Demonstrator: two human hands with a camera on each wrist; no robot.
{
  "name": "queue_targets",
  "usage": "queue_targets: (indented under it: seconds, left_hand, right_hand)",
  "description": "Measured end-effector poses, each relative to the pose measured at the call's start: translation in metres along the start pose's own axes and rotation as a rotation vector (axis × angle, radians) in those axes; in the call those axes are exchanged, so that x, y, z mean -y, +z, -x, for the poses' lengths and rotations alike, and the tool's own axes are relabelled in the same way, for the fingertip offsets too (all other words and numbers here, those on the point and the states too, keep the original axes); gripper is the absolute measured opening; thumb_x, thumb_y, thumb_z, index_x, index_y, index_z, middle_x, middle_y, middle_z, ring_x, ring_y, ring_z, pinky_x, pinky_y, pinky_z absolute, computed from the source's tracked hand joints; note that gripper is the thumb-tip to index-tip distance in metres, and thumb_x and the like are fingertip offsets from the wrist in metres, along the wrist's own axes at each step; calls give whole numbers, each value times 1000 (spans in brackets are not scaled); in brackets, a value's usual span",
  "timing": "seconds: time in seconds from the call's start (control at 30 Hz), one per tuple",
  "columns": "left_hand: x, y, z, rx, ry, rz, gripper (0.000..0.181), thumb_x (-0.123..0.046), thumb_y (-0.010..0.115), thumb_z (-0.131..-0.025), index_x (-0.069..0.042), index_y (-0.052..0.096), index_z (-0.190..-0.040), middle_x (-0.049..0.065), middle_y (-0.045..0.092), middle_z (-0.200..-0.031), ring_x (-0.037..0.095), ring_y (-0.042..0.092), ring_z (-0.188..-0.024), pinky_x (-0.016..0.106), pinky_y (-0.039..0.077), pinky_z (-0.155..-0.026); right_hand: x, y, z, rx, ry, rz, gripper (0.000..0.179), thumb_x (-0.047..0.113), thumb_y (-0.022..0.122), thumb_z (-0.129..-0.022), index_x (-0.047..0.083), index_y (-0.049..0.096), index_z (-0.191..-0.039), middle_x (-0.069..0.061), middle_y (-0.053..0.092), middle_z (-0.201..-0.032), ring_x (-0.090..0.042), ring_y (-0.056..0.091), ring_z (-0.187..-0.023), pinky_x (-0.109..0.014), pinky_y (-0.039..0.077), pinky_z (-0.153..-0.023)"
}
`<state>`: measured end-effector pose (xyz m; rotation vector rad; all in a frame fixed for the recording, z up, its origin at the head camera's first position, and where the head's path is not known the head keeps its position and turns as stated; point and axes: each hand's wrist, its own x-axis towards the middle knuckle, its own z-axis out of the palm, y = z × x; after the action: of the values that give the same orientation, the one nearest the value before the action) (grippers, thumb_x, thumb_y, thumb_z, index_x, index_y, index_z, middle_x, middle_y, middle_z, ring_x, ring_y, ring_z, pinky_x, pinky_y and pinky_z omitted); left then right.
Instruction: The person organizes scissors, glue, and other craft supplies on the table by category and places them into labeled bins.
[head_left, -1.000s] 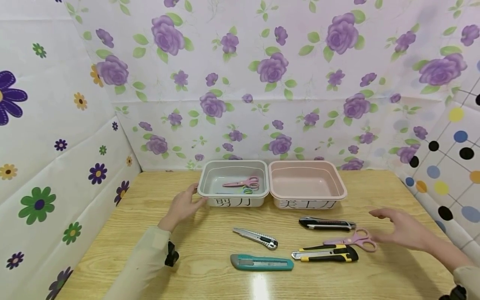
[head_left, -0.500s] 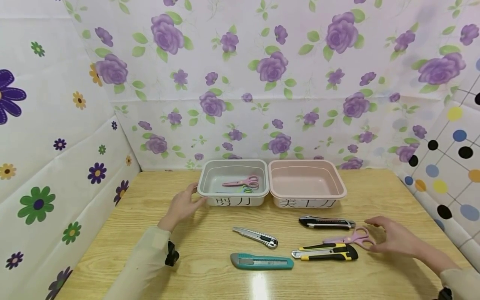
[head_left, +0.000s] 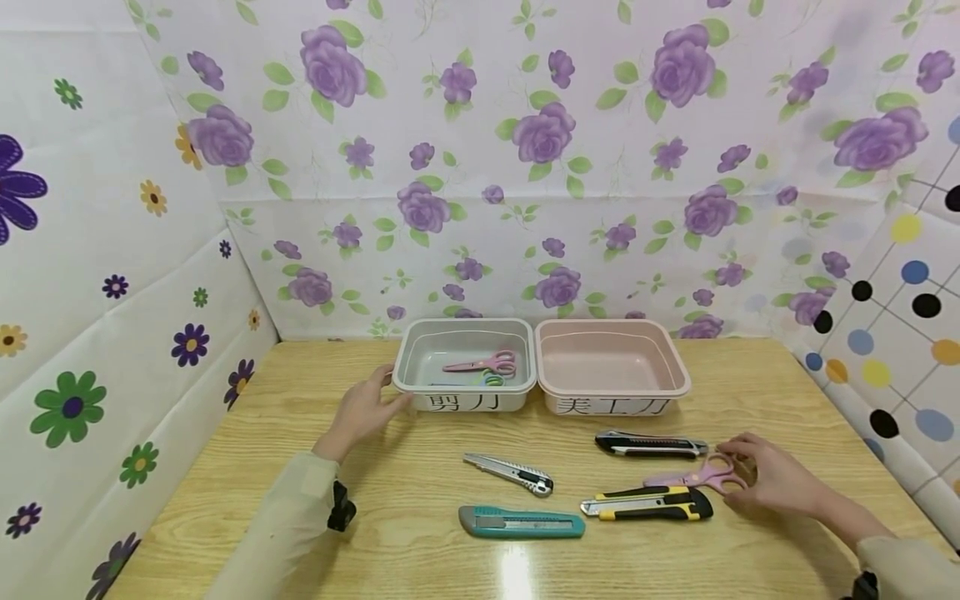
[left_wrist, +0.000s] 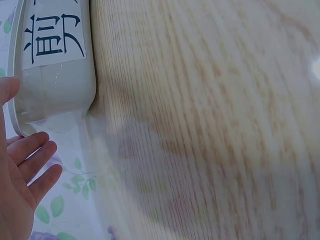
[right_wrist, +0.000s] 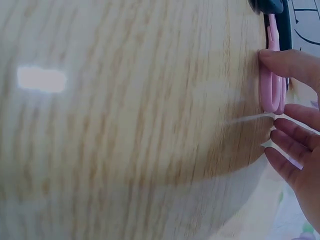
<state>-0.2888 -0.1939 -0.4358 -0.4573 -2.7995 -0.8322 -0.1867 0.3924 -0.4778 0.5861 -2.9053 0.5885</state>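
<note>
In the head view my left hand (head_left: pixel 366 414) is at the left front corner of the grey bin (head_left: pixel 528 387). The left wrist view has the thumb at the bin's rim (left_wrist: pixel 16 112), its other fingers extended along the side. My right hand (head_left: pixel 776 477) reaches around the handles of pink scissors (head_left: pixel 718 475) lying on the table. From the right wrist, the thumb touches one handle loop (right_wrist: pixel 267 90), and the loosely bent fingers are beside the loops. The scissors' blades are partly hidden by a yellow-and-black utility knife (head_left: pixel 648 503).
Pink scissors (head_left: pixel 480 365) and green-handled scissors (head_left: pixel 491 379) lie in the grey bin. Beside it stands a pink bin (head_left: pixel 678 379). A black utility knife (head_left: pixel 651 444), a silver one (head_left: pixel 510 473) and a teal one (head_left: pixel 522 523) lie on the wooden table (head_left: pixel 405 533).
My right hand has moved left to the pink scissors' handles, its thumb and fingers coming in around them. My left hand has stayed at the grey bin's corner.
</note>
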Motion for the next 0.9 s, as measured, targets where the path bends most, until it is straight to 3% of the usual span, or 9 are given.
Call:
queue_targets:
  seconds: [0.17, 0.4, 0.9]
  left_hand:
    - [0, 0, 1, 0, -2, -6, 63, -39, 61, -85, 1, 42, -130, 21, 58, -118, 38, 57, -103, 52, 45, -86]
    - [0, 0, 1, 0, -11, -26, 64, -41, 60, -85, 1, 42, -130, 21, 58, -118, 38, 58, -100, 51, 45, -83]
    - [0, -1, 1, 4, -14, -20, 65, -41, 60, -85, 1, 41, -131, 21, 58, -118, 38, 55, -107, 51, 44, -86]
  right_hand:
    - [0, 4, -2, -18, -45, -35, 67, 27, 85, -54, -3, 62, -108, 2, 51, -89, -4, 43, -72, -19, 36, -57]
    - [1, 2, -4, 8, -74, -131, 57, 20, 83, -60, -5, 62, -106, 2, 45, -79, -2, 40, -67, -18, 35, -54]
    - [1, 4, -2, -23, -70, -117, 52, 16, 83, -58, -4, 62, -100, 2, 43, -77, -1, 39, -65, -18, 35, -52]
